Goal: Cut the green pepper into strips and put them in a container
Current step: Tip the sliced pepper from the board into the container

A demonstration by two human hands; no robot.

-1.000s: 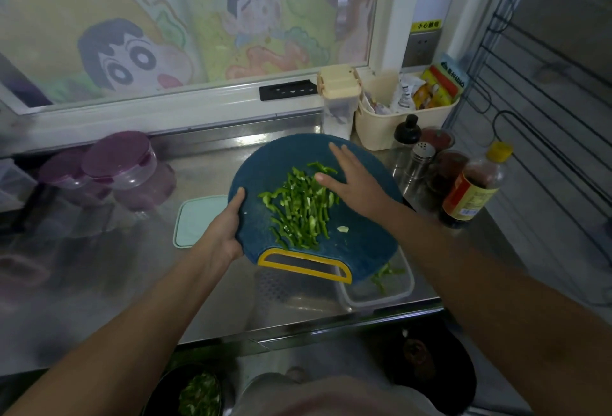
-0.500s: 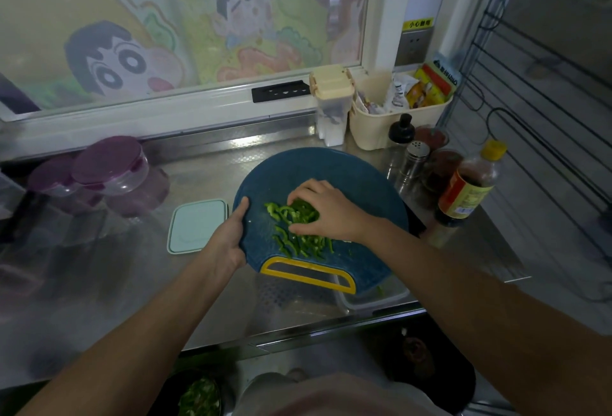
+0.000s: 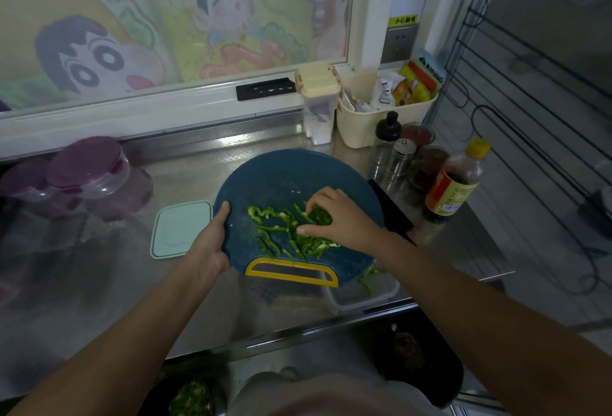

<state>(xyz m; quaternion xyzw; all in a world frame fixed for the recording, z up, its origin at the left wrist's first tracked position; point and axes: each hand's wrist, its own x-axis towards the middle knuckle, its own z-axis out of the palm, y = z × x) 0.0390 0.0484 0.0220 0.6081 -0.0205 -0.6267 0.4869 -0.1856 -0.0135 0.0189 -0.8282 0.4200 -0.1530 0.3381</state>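
Observation:
A round blue cutting board (image 3: 284, 177) with a yellow handle slot is tilted over the steel counter. My left hand (image 3: 210, 243) grips its left edge. Green pepper strips (image 3: 284, 233) lie spread on its lower half. My right hand (image 3: 337, 217) rests on the strips with curled fingers, cupping some of them against the board. A clear rectangular container (image 3: 371, 293) sits under the board's lower right rim, near the counter's front edge, with a few strips inside.
A mint green lid (image 3: 178, 230) lies left of the board. Purple-lidded jars (image 3: 89, 170) stand at far left. A sauce bottle (image 3: 453, 180), shakers and a cream basket (image 3: 387, 117) crowd the right back. A dark knife (image 3: 394, 213) lies behind the board's right edge.
My right hand has swept from the top of the board down over the strips, dragging them toward the lower right rim above the container. My left hand keeps its hold.

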